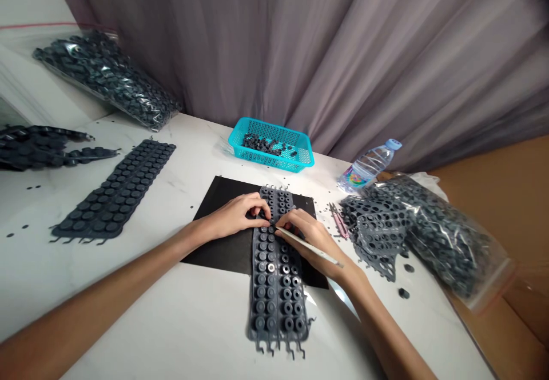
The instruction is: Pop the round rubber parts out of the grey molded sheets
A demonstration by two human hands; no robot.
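Observation:
A dark grey moulded rubber sheet point(277, 288) with rows of round cups lies lengthwise in front of me, partly on a black mat point(223, 243). My left hand point(240, 214) is at its left edge, thumb and fingers curled together with the tips on the sheet; what they pinch is hidden. Facing it, my right hand point(311, 234) is closed around a thin, pale, pen-like tool point(317, 250). The tool's tip points at the cups near my left fingertips. One cup point(271, 267) shows a bright, light-coloured centre.
At the back stands a turquoise basket point(274, 166) holding small dark pieces. To the right are a water bottle point(369, 166), pink snips point(339, 221), perforated rubber scraps point(377, 231) and a filled bag point(454, 237). Leftward lie another sheet point(118, 188) and a bulging bag point(107, 74).

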